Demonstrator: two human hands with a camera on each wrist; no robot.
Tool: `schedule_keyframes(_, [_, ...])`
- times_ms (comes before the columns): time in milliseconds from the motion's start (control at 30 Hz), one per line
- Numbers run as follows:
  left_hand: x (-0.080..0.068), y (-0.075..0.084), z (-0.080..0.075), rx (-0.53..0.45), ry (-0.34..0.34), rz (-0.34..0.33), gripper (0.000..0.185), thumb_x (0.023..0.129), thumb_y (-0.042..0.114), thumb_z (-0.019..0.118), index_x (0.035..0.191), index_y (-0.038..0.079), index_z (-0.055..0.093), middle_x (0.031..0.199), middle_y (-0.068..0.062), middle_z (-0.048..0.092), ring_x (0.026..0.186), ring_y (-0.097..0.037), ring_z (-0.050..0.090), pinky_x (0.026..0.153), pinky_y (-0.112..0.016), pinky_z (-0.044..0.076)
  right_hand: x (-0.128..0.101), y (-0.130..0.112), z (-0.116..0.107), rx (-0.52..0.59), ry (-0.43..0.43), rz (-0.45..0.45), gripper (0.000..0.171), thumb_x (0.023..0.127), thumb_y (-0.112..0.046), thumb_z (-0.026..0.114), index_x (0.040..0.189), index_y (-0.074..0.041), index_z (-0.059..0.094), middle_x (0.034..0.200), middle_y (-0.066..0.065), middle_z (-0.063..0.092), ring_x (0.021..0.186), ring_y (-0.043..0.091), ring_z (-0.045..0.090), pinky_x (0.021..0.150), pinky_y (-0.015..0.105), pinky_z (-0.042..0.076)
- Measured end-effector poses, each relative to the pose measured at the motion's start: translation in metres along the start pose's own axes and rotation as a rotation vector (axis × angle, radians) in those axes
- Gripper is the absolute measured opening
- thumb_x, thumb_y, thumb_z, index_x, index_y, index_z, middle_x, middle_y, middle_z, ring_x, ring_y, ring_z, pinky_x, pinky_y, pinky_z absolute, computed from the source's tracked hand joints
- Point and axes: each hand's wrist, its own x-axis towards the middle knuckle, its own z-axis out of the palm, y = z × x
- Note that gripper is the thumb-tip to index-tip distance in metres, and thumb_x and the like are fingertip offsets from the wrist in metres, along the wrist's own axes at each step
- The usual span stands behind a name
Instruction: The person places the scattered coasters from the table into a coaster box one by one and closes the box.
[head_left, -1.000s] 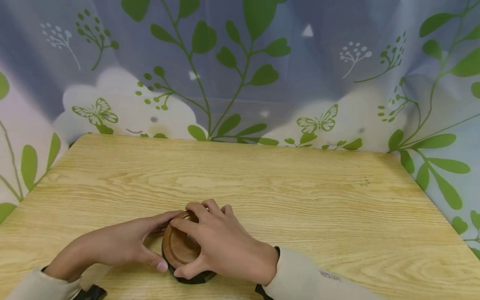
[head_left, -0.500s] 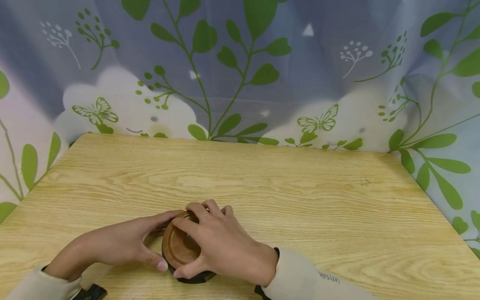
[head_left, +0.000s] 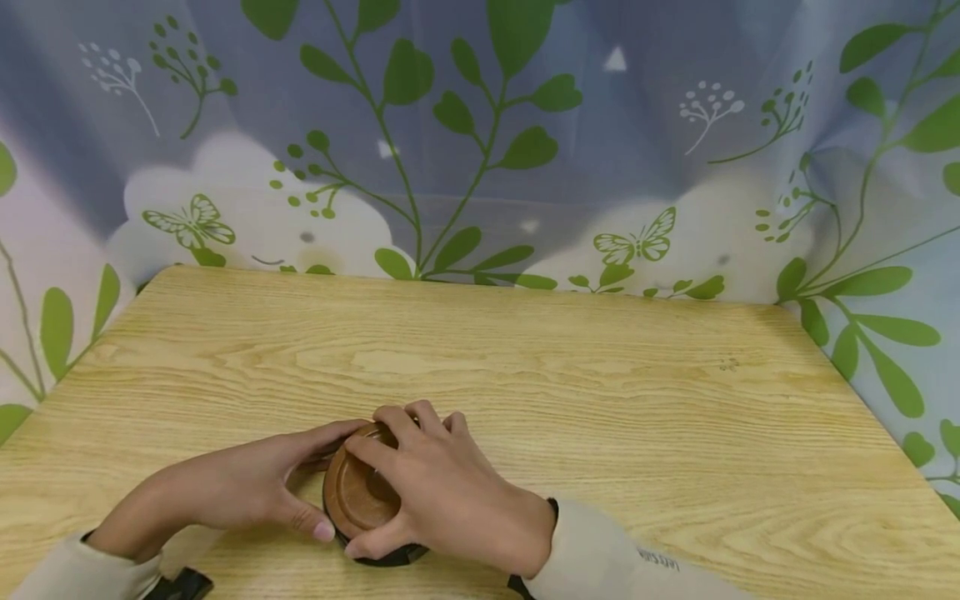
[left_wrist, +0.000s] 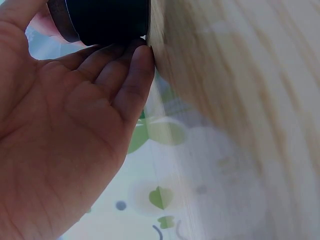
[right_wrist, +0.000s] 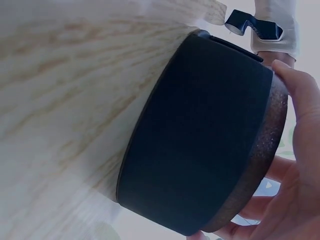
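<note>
A round container [head_left: 355,492] with a black side and a brown, stepped circular top stands on the table near its front edge. My right hand [head_left: 457,492] reaches over the brown top and grips its rim, thumb on the near side and fingers on the far side. My left hand [head_left: 240,483] holds the container from the left, thumb at the near side and fingers behind it. In the left wrist view, my left fingers [left_wrist: 132,87] lie along the black wall [left_wrist: 110,20]. The right wrist view shows the black side [right_wrist: 195,145] and my right thumb [right_wrist: 300,87] on the brown rim [right_wrist: 265,142].
The wood-grain table [head_left: 525,358] extends behind and to both sides of the hands. A curtain [head_left: 480,150] printed with leaves and butterflies hangs along its back and sides. Black straps [head_left: 180,585] show at the sleeves.
</note>
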Motion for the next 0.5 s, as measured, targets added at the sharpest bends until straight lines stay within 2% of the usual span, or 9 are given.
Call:
schedule_keyframes(233, [0.000, 0.000, 0.000, 0.000, 0.004, 0.005, 0.104, 0.091, 0.033, 0.081, 0.170, 0.015, 0.015, 0.172, -0.020, 0.024, 0.157, -0.051, 0.021, 0.114, -0.075, 0.026, -0.001, 0.000, 0.001, 0.005, -0.003, 0.001, 0.087, 0.083, -0.076, 0.072, 0.154, -0.030, 0.053, 0.154, 0.003, 0.049, 0.134, 0.024, 0.048, 0.092, 0.052, 0.050])
schedule_keyframes(333, [0.000, -0.001, 0.001, -0.012, -0.001, 0.011, 0.104, 0.091, 0.032, 0.081, 0.170, 0.016, 0.016, 0.173, -0.020, 0.024, 0.157, -0.051, 0.021, 0.114, -0.075, 0.026, -0.003, 0.002, 0.000, 0.044, -0.016, 0.015, 0.088, 0.084, -0.077, 0.070, 0.156, -0.031, 0.050, 0.158, 0.003, 0.046, 0.139, 0.025, 0.045, 0.096, 0.054, 0.049])
schedule_keyframes(433, [0.001, -0.001, 0.001, -0.027, -0.013, 0.022, 0.103, 0.092, 0.030, 0.081, 0.170, 0.015, 0.015, 0.173, -0.020, 0.023, 0.157, -0.049, 0.026, 0.117, -0.066, 0.032, -0.008, 0.007, -0.002, 0.120, -0.021, 0.051, 0.085, 0.088, -0.076, 0.065, 0.159, -0.032, 0.046, 0.162, 0.004, 0.043, 0.145, 0.025, 0.042, 0.101, 0.057, 0.046])
schedule_keyframes(500, [0.001, -0.002, 0.001, -0.021, -0.011, 0.026, 0.103, 0.091, 0.031, 0.082, 0.169, 0.014, 0.017, 0.172, -0.020, 0.025, 0.156, -0.047, 0.030, 0.120, -0.047, 0.038, -0.014, 0.012, -0.005, 0.178, 0.002, 0.082, 0.081, 0.092, -0.072, 0.063, 0.159, -0.030, 0.046, 0.162, 0.005, 0.043, 0.148, 0.025, 0.040, 0.105, 0.059, 0.044])
